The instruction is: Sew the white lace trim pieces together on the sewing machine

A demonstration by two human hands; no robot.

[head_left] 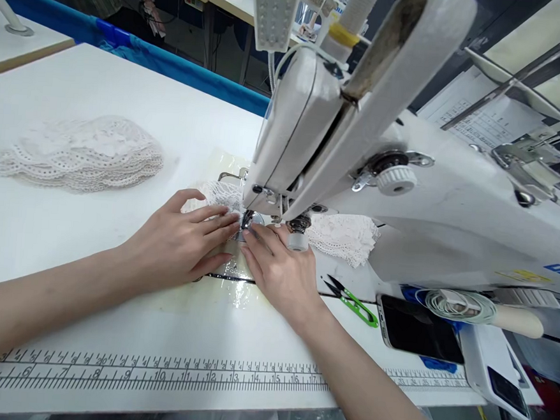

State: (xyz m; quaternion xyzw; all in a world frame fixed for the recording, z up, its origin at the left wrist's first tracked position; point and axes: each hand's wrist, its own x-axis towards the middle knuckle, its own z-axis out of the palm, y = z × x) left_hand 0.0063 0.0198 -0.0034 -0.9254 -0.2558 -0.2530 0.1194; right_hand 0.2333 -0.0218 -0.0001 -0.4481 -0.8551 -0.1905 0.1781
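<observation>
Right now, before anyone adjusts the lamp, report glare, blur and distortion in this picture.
Head view: glare streaks the glossy film between the forearms; head view: the lace stack looks pale, its upper detail faint; head view: the sewing machine looms large and slanted, likely wide-lens distortion; head view: small print on the paper sheets is too soft to read.

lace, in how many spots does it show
3: a stack at left, a patch at the left hand, another patch beyond the right hand; the patches may join, hidden.
</observation>
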